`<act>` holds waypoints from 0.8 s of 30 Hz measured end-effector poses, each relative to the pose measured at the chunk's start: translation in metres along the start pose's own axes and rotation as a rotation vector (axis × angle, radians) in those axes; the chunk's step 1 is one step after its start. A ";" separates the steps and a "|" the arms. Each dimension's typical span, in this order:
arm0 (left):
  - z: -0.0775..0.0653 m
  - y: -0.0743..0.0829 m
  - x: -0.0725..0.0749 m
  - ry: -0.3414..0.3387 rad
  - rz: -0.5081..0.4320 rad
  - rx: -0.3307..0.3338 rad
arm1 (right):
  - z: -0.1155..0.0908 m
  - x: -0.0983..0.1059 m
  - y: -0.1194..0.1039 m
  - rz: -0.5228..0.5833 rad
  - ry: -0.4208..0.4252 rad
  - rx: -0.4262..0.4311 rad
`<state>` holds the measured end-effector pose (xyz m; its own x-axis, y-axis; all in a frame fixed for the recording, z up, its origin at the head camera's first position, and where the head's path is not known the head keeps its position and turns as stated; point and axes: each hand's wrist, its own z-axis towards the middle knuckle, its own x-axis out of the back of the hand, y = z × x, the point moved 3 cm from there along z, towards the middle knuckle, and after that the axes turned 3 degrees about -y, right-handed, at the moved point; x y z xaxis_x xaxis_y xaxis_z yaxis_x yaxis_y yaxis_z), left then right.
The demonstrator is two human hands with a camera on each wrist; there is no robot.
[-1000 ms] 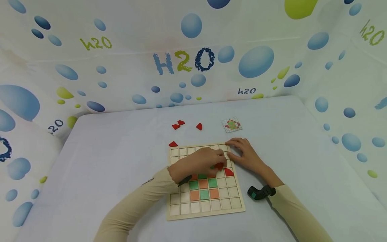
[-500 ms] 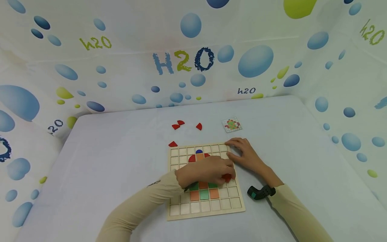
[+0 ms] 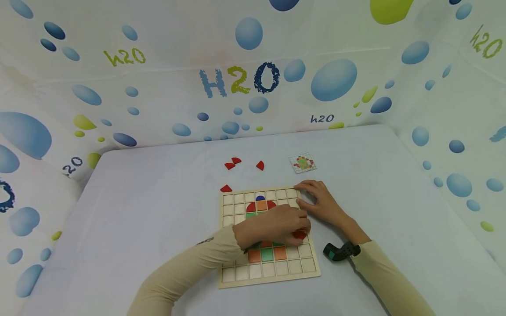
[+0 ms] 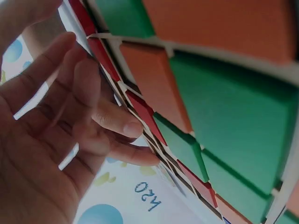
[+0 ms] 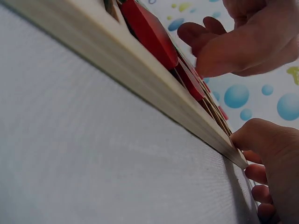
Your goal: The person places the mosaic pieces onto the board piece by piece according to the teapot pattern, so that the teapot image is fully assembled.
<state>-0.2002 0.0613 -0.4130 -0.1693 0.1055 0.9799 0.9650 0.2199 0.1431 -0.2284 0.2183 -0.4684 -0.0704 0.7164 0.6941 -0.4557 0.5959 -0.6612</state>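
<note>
A wooden grid board (image 3: 261, 278) holds green and orange squares, red quarter-circle pieces and a small blue piece. My left hand (image 3: 274, 224) is over its right part, fingers loosely bent beside a red quarter-circle piece (image 3: 300, 235). From the right wrist view, the fingers of that hand hover just above the red pieces (image 5: 152, 35) in the edge cells, with nothing plainly between them. At the far right corner, my right hand (image 3: 326, 204) holds the board's rim between thumb and fingers. Several cells lie hidden under the left hand and sleeve.
Beyond the board lie several loose red quarter-circle pieces (image 3: 260, 165), one near its far left corner. A small pattern card (image 3: 303, 163) lies behind the right hand. A black strapped device (image 3: 341, 251) is on the right wrist. White bubble-printed cloth (image 3: 166, 70) hangs behind.
My left hand has shifted right and towards me across the board, uncovering the blue piece, red pieces and an orange square near the far edge. My right hand has stayed at the corner.
</note>
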 end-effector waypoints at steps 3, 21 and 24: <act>0.001 0.001 -0.001 -0.023 0.043 0.053 | 0.000 0.000 0.000 0.007 -0.009 -0.014; -0.001 -0.003 -0.003 -0.071 -0.150 -0.021 | 0.000 0.001 0.000 0.009 -0.016 -0.025; -0.001 -0.005 -0.003 -0.072 -0.158 -0.041 | 0.000 0.000 0.001 0.007 -0.015 -0.022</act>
<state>-0.2038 0.0588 -0.4167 -0.3319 0.1427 0.9325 0.9324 0.1998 0.3013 -0.2286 0.2188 -0.4691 -0.0868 0.7149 0.6938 -0.4355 0.5991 -0.6719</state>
